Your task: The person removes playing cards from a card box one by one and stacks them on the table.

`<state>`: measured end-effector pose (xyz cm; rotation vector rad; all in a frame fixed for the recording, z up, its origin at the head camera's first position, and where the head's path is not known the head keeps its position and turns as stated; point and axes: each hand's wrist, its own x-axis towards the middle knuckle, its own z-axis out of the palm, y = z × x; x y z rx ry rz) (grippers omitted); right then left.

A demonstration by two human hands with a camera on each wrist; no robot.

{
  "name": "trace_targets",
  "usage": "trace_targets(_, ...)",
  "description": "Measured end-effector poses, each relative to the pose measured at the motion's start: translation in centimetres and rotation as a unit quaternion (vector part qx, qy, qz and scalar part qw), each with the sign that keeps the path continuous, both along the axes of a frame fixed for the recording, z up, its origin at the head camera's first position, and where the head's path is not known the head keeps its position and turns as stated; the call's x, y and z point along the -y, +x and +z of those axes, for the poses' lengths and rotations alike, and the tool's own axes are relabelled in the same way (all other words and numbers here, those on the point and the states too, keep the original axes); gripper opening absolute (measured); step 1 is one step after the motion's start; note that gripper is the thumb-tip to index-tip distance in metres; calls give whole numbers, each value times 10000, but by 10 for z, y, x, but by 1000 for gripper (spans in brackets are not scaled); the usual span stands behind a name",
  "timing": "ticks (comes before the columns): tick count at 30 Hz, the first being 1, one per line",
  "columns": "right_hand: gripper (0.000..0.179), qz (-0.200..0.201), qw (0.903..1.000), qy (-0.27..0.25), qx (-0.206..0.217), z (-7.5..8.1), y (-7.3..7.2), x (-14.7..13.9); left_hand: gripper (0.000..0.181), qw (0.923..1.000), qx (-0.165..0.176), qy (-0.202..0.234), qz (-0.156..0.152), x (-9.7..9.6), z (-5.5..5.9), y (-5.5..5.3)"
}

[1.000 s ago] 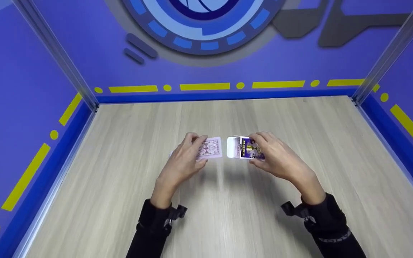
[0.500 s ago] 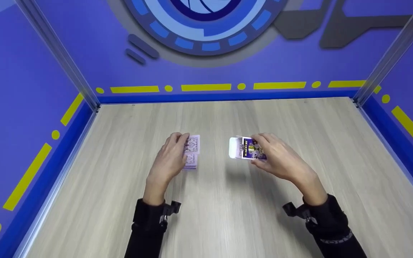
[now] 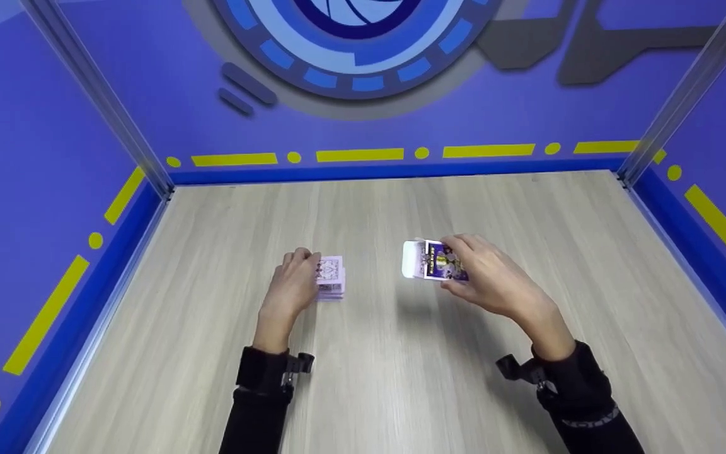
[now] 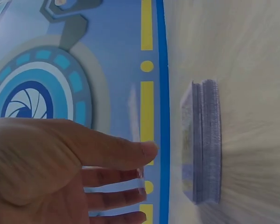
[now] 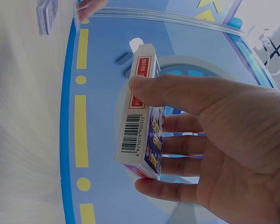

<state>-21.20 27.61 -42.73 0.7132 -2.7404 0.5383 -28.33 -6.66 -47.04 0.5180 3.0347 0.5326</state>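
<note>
My left hand [image 3: 292, 285] pinches a playing card [image 3: 329, 269] with a patterned pinkish back. In the left wrist view that card [image 4: 134, 112] shows almost edge-on, as a thin pale strip between thumb and fingers. Beneath it a stack of playing cards [image 4: 207, 144] lies on the table, standing apart from the fingers there. My right hand [image 3: 492, 277] grips a purple and white card box [image 3: 442, 261] by its sides, raised over the table. The box's white end flap [image 3: 409, 259] hangs open toward the left. A barcode [image 5: 131, 133] shows on its narrow side in the right wrist view.
The light wood table [image 3: 375, 378] is bordered by blue panels [image 3: 363, 126] with yellow marks at the back and both sides. Metal posts [image 3: 104, 101] stand at the corners. Both forearms wear black sleeves and wrist mounts [image 3: 555, 372].
My left hand has moved left from beside the box's open end to above the card stack, then lowered nearer to it, still holding the card. My right hand with the box has barely moved.
</note>
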Motion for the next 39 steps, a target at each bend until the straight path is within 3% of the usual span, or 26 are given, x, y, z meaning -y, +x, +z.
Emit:
trace_targets(20,66,-14,9999,86,85,-1,1,1,63,9979,567,301,26,5,-21,-9)
trace_targets(39,65,15,9999,123,20,-1,1,2,63,9938,938,580,140,6,-24,-10)
